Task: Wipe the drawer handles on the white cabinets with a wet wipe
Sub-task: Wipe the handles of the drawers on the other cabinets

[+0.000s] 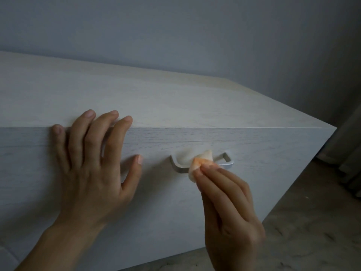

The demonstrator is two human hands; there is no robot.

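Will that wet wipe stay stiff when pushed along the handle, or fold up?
Likely floppy: the wet wipe is bunched and drapes over the handle. Probably light, as the right hand holds it with a fingertip pinch alone. It may bunch further when pushed.

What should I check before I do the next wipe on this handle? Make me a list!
1. Grip on wipe: ok, right hand pinches it.
2. Contact with handle: ok, wipe covers its middle.
3. Steadying: ok, left hand flat on cabinet front, fingertips over top edge.
4. Is drawer shut: ok, looks flush.
5. Wetness of wipe: cannot tell.
6. Ends of handle clean: cannot tell.
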